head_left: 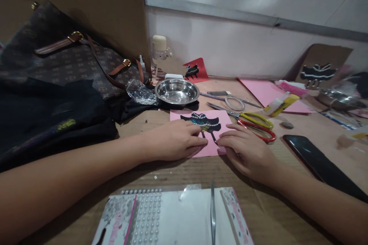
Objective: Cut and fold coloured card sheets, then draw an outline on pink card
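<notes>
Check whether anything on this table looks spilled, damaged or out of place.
Nothing looks clearly spilled or damaged. Two slightly untidy spots: a tiny white bit lies loose on the brown surface, just beyond the sheet of pearls, and crumpled clear plastic sits beside the steel bowl.

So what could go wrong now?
The hands' fingers, left hand and right hand, are on the decorated pink card, so a nudge might loosen a bead. The scissors lie close by and could get bumped. The tweezers lie loose and might roll away.
</notes>
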A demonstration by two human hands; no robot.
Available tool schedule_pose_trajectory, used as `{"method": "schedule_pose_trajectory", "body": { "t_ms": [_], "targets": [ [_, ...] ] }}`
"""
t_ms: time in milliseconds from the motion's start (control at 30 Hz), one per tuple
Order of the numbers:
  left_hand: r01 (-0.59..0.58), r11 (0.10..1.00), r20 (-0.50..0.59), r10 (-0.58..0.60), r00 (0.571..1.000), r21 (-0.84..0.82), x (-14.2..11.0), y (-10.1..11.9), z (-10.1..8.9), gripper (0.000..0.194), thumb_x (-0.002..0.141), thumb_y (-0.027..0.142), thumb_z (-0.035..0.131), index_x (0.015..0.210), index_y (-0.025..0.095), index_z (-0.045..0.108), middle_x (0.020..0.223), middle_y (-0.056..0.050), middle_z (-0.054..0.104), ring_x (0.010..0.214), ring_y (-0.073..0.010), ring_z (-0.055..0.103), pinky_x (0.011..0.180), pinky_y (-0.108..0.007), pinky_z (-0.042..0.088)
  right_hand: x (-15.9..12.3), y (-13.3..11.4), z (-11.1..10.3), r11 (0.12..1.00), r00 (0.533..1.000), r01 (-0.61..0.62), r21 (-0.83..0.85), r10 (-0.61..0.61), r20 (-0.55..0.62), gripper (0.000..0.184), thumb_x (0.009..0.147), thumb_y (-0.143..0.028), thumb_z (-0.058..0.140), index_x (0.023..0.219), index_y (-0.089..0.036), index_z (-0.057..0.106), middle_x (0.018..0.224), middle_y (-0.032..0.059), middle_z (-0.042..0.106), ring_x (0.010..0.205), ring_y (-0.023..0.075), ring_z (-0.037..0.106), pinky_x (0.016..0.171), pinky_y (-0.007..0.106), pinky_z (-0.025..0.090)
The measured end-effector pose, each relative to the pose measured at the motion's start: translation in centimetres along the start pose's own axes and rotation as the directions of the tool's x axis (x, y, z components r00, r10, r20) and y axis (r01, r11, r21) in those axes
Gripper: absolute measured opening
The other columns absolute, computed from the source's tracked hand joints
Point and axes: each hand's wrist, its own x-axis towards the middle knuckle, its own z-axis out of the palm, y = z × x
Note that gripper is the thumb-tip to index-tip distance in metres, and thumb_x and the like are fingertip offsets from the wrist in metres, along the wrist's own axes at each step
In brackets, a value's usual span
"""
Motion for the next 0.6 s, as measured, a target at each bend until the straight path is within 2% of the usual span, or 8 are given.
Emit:
{"method": "schedule_pose_trajectory", "body": {
  "t_ms": [267, 400, 600],
  "targets": [
    [0.017, 1.0, 0.016, -0.017, 1.0, -0.005, -0.01, 0.06, 0.06, 0.034, 0.101, 0.029, 0.039, 0.118, 0.019, 0.066, 0.094, -0.01, 0.062, 0.077, -0.0208, 0.056, 0.07, -0.034, 0.045, -0.03, -0.36, 0.1, 1.0, 1.0, -0.015, 0.002, 0.015, 0.017, 0.01, 0.09, -0.011, 0.057, 0.097, -0.017, 0.061, 0.089, 0.0037, 0.068, 0.085, 0.0169, 0.061, 0.107, 0.048, 0.04],
    [0.023, 0.999, 0.007, -0.023, 1.0, -0.027, 0.02, 0.09, 0.08, 0.031, 0.099, 0.028, 0.043, 0.117, 0.019, 0.067, 0.094, -0.009, 0.063, 0.078, -0.0208, 0.057, 0.07, -0.034, 0.046, 0.12, -0.51, 0.15, 1.0, 1.0, 0.015, -0.004, -0.015, 0.002, 0.011, 0.09, -0.009, 0.056, 0.097, -0.017, 0.06, 0.093, 0.0047, 0.068, 0.09, 0.0182, 0.061, 0.106, 0.049, 0.04],
    [0.168, 0.965, 0.055, -0.161, 0.985, -0.2, 0.13, -0.34, -0.33, 0.023, 0.095, 0.028, 0.055, 0.112, 0.021, 0.068, 0.102, -0.006, 0.067, 0.086, -0.0187, 0.063, 0.075, -0.029, 0.048, 0.1, -0.39, 0.1, 1.0, 1.0, 0.008, 0.004, -0.008, 0.001, 0.012, 0.091, -0.009, 0.054, 0.098, -0.017, 0.06, 0.089, 0.0043, 0.068, 0.085, 0.0177, 0.061, 0.103, 0.048, 0.042]
  ]
}}
